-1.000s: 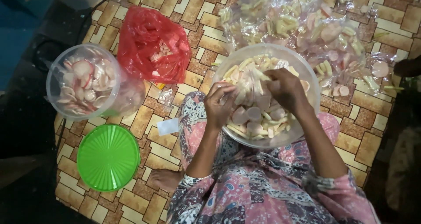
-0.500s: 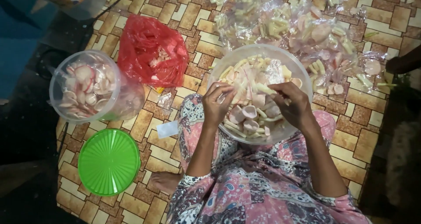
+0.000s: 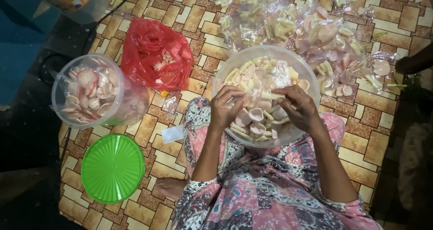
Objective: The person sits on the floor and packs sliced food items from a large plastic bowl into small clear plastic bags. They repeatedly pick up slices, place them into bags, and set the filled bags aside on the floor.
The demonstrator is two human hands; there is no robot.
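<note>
Head view: left hand and right hand pinched shut on thin clear plastic bag over round translucent bowl of pale crackers, mid-filling, more pieces needed.

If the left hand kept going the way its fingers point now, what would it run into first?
The left hand points rightward over the bowl. It would probably first meet the small clear bag held between both hands, then the right hand. Depth is hard to judge.

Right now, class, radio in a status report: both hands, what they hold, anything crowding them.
Left hand and right hand pinching a small clear bag over the bowl of crackers. Filled packets heaped beyond the bowl. Nothing blocking.
</note>
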